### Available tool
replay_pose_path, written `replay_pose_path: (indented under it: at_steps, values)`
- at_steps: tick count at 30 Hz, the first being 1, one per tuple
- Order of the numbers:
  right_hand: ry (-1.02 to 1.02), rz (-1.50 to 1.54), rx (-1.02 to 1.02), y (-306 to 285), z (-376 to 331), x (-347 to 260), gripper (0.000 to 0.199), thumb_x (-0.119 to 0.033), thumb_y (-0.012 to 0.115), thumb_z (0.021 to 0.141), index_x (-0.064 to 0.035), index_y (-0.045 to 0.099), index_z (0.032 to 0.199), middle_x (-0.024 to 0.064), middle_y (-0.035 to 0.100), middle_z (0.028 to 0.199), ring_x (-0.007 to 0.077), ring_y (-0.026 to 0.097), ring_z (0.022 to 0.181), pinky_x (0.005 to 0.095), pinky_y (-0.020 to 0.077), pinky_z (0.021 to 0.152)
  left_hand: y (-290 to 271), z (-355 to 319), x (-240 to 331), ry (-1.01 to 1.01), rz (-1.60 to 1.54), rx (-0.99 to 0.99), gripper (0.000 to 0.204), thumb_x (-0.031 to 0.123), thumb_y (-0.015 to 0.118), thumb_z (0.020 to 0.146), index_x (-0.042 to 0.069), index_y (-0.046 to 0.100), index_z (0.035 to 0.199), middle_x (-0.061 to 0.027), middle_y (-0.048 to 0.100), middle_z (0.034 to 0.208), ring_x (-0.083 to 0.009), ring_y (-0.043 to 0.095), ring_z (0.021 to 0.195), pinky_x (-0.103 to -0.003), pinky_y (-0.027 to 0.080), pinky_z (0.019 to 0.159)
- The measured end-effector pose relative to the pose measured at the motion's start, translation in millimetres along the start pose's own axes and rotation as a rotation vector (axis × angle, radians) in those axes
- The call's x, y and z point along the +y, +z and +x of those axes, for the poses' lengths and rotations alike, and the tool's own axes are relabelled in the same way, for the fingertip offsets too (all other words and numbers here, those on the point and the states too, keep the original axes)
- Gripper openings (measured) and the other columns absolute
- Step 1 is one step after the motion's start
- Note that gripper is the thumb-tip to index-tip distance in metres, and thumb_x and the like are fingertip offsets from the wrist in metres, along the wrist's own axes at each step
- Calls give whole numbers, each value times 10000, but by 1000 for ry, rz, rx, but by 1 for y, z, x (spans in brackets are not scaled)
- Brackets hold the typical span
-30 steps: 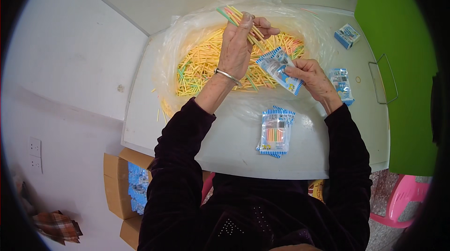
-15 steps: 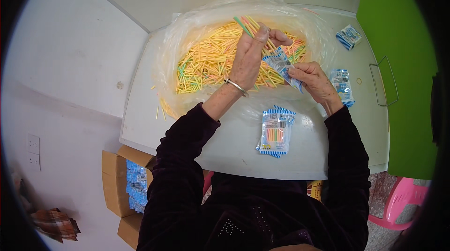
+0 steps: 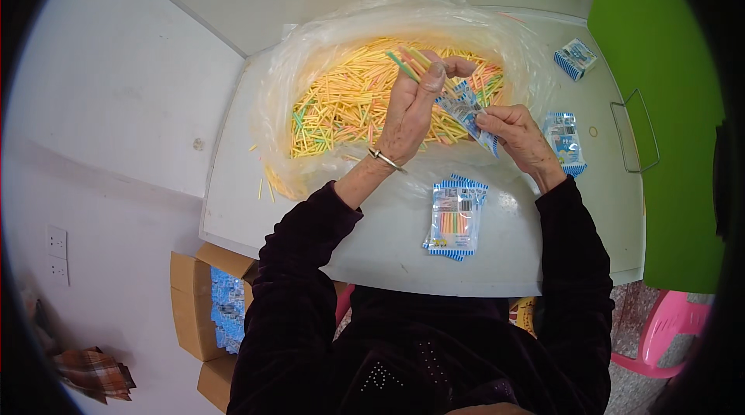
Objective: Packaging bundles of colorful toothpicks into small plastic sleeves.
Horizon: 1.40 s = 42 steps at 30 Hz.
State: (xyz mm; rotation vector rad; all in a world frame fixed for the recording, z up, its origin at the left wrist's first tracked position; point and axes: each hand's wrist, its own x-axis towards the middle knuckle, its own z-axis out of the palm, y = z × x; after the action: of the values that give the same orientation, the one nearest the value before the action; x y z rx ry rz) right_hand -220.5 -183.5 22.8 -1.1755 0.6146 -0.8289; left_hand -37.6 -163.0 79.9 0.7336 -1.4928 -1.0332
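My left hand, with a metal bangle at the wrist, is closed on several thin coloured sticks in green, pink and yellow. Their lower ends point toward the mouth of a small blue-and-clear packet; how far they reach inside I cannot tell. My right hand pinches that packet at its lower right side between thumb and fingers. Both hands are above a large clear plastic bag spread wide, holding a heap of the same kind of sticks, mostly yellow with some pink and green.
Filled packets lie stacked on the white table near me. Other packets and a bundle of packets are at the right, by a green panel. An open cardboard box of blue packets stands lower left. A pink chair is lower right.
The sticks in my left hand sit slightly lower, closer to the packet. My right hand keeps its hold on the packet with hardly any movement.
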Motion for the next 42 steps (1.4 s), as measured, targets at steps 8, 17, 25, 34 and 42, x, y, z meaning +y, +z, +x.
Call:
replay_pose_path:
  at_steps: [8,17,25,34,42]
  values:
    - [33,-6,-52,-3,-1,1,259,-187,614,843,29,648,982,33,643,861,62,553,788,200,427,737,0,-7,1,72,-16,-82,206,244,374,960,44,421,943,-161,572,1059,-198,526,1033,-344,400,919]
    - [18,-25,-78,-5,-3,2,251,-198,598,854,32,640,948,55,633,829,94,576,755,227,451,704,7,-14,9,113,-52,-94,165,206,405,954,42,425,966,-155,570,1051,-176,537,982,-328,419,872]
    - [-8,-76,-41,-5,-4,2,260,-169,601,851,39,629,1005,17,627,865,62,546,783,204,431,726,6,-6,8,-81,-65,12,418,354,355,959,-27,526,975,-129,593,1009,-160,538,969,-296,397,872]
    - [-47,-127,35,5,-4,-3,285,-160,599,852,41,613,1054,16,625,876,51,533,798,191,424,729,5,-4,5,-199,-23,-28,414,346,378,955,-21,559,1014,-79,595,984,-95,517,869,-253,430,757]
    - [-114,-68,96,0,4,12,263,-179,598,851,26,639,1011,13,634,848,52,543,778,190,427,721,-6,3,-4,-143,141,-79,406,314,445,936,22,379,1209,-106,524,1174,-123,522,961,-266,415,870]
